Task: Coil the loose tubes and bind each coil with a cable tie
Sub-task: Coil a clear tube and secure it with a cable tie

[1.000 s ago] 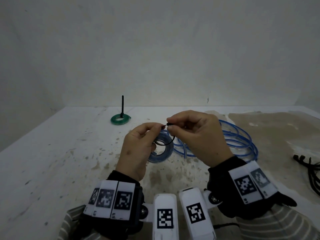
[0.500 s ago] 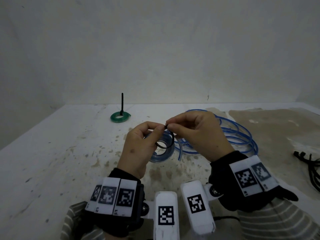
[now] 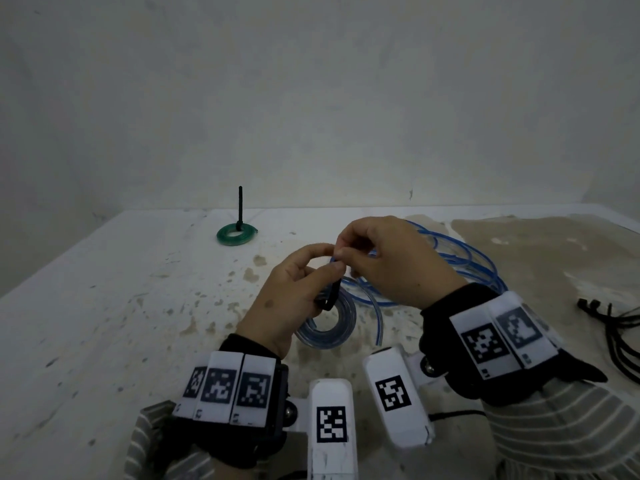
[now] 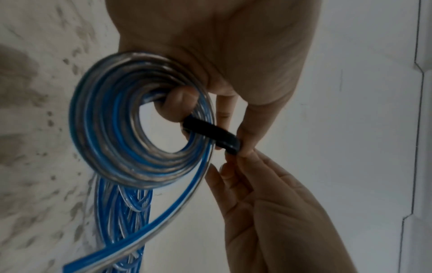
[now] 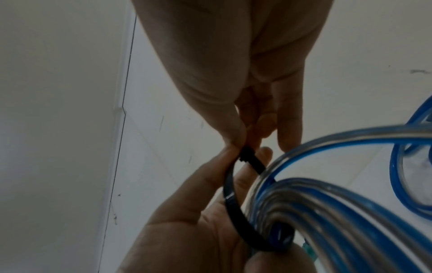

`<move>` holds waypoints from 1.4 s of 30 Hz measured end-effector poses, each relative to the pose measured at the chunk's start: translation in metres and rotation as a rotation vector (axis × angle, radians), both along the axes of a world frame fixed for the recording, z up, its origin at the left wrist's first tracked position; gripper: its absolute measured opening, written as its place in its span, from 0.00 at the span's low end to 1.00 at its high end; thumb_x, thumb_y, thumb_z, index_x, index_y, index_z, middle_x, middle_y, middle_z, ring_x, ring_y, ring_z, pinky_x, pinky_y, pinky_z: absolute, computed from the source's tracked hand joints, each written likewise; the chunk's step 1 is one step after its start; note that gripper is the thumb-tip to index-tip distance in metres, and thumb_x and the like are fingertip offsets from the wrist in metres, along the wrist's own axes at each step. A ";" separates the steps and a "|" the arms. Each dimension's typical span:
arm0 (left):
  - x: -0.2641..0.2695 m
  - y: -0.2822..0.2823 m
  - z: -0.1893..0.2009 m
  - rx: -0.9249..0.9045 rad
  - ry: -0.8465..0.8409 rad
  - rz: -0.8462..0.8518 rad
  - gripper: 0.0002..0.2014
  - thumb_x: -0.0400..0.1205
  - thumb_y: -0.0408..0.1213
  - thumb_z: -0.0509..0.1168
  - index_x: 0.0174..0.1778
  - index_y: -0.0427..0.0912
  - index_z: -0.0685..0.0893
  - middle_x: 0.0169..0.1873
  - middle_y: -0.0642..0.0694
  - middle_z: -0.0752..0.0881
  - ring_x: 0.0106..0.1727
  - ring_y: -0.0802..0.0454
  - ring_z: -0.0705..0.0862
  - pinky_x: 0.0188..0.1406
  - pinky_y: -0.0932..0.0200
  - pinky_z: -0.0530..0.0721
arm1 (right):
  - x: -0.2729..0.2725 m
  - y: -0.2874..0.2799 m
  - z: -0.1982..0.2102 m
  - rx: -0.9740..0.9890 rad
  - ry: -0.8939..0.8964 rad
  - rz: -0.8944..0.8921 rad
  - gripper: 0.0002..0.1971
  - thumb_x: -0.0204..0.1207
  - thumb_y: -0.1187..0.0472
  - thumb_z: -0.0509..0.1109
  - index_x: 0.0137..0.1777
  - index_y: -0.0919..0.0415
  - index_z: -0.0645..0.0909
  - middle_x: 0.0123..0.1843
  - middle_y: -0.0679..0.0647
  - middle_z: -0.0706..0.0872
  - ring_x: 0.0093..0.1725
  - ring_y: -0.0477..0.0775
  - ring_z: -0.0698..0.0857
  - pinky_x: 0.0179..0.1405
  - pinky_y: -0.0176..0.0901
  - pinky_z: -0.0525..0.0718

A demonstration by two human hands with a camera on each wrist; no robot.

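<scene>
A small coil of blue and clear tube (image 3: 341, 322) is lifted off the table by my left hand (image 3: 331, 269), one finger hooked through its middle. A black cable tie (image 3: 330, 295) loops round the coil's edge. In the left wrist view the tie (image 4: 210, 134) crosses the coil (image 4: 131, 129), and my left thumb and finger pinch it at its head. My right hand (image 3: 341, 252) pinches the tie's end just above; in the right wrist view the tie (image 5: 230, 201) curves from the pinched head down under the coil (image 5: 332, 208). A loose end of tube trails down from the coil.
A larger heap of loose blue tube (image 3: 478, 268) lies behind my right hand. A green coil (image 3: 236, 234) bound with an upright black tie sits at the back left. Several spare black cable ties (image 3: 620, 336) lie at the right edge. The stained white table (image 3: 104, 323) meets a wall behind.
The tie's loop has drawn in from a wide ring to a narrow band around the coil. Both hands have stayed together above the coil.
</scene>
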State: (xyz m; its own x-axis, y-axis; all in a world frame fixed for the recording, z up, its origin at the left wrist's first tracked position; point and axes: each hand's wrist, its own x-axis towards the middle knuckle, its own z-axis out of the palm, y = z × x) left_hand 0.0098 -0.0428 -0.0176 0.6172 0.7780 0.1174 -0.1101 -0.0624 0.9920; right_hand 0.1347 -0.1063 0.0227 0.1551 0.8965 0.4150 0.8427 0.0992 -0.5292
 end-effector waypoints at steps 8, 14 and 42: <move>0.000 0.000 -0.001 0.015 -0.008 0.000 0.07 0.81 0.30 0.63 0.46 0.45 0.85 0.25 0.49 0.72 0.20 0.62 0.71 0.18 0.69 0.66 | 0.001 0.001 0.013 0.006 -0.021 -0.054 0.07 0.78 0.61 0.65 0.38 0.53 0.79 0.34 0.42 0.81 0.34 0.41 0.81 0.34 0.26 0.75; -0.001 0.001 -0.001 -0.026 -0.070 -0.020 0.06 0.81 0.28 0.62 0.43 0.40 0.84 0.22 0.52 0.75 0.19 0.63 0.71 0.17 0.71 0.63 | 0.008 -0.005 0.029 0.142 0.178 -0.020 0.10 0.77 0.64 0.67 0.35 0.53 0.79 0.35 0.54 0.86 0.28 0.45 0.84 0.29 0.31 0.82; 0.000 0.006 -0.009 0.054 -0.063 0.070 0.03 0.80 0.33 0.65 0.47 0.39 0.83 0.29 0.42 0.83 0.22 0.54 0.77 0.25 0.62 0.79 | -0.012 -0.001 -0.042 -0.024 0.584 0.064 0.05 0.81 0.63 0.62 0.54 0.58 0.77 0.36 0.64 0.87 0.33 0.61 0.83 0.41 0.52 0.81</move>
State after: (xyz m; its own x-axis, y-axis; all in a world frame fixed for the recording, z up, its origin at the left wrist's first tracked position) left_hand 0.0100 -0.0370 -0.0263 0.5515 0.8106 0.1971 -0.1658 -0.1250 0.9782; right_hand 0.1231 -0.1069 -0.0195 0.2966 0.9199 0.2565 0.4039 0.1226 -0.9066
